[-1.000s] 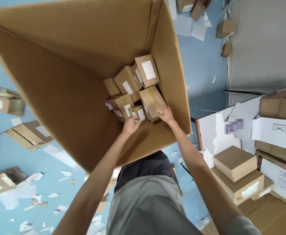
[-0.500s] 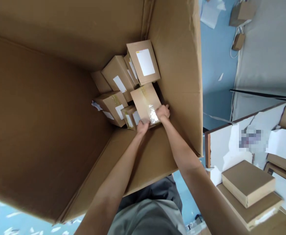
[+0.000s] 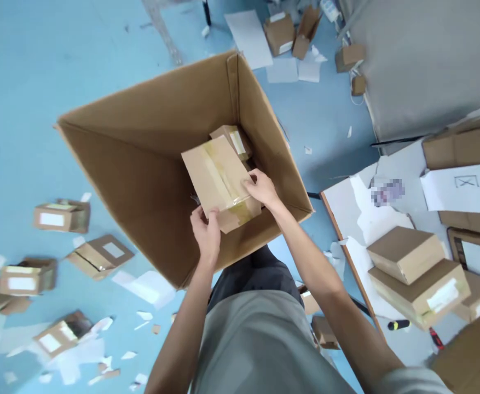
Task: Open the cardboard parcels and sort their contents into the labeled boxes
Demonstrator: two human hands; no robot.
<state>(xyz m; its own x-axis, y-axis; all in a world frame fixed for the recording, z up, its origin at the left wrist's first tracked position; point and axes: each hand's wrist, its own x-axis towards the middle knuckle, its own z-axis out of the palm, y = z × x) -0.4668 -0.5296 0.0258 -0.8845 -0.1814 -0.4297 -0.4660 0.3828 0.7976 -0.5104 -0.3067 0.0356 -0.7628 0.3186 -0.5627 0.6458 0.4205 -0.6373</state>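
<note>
At centre frame, both hands hold a taped brown cardboard box over the mouth of a large open brown cardboard carton. The left hand clamps its near corner with curled fingers, and the right hand pinches its right edge. The box screens the carton's bottom. One white-labelled small box shows past it; others may be hidden. At lower left, roughly six labelled small boxes litter the blue floor. At right, two flat brown boxes lie stacked.
</note>
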